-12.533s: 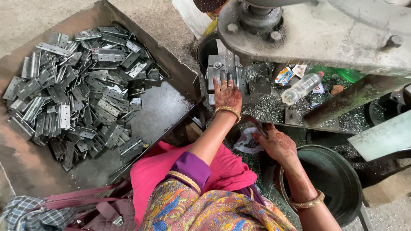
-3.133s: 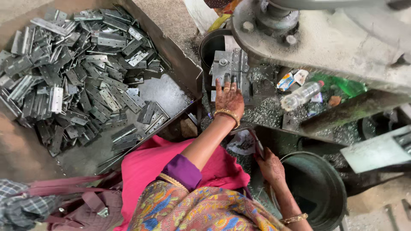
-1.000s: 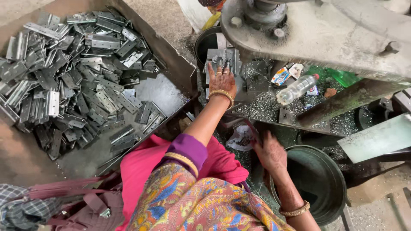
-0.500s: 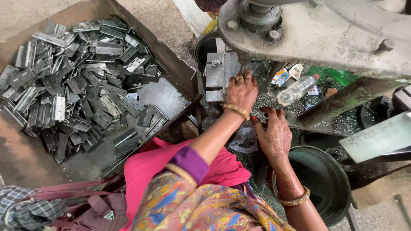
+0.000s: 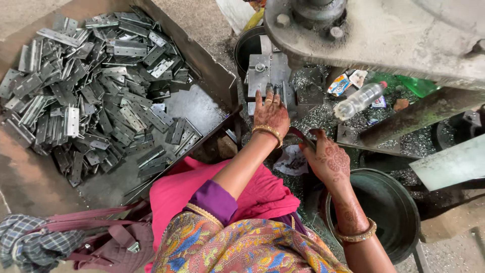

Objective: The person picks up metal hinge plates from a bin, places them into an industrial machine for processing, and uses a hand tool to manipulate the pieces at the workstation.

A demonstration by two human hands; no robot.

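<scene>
Metal die block (image 5: 269,71), left hand (image 5: 271,112) back

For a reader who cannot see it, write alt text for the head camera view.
Seen from above, a person's left hand rests on a metal press block while the right hand grips a dark handle. A tray heaped with metal hinges sits to the left.

A large shallow tray (image 5: 202,108) sits on the floor (image 5: 202,20) at the left, heaped with grey metal hinges (image 5: 96,86) toward its far side; its near right corner is bare. Right of it, the press bed (image 5: 313,111) is strewn with metal shavings and carries a steel die block (image 5: 268,71), a clear plastic bottle (image 5: 359,99) lying on its side and small wrappers (image 5: 339,85). A dark round pan (image 5: 389,212) stands by the near right edge.
</scene>
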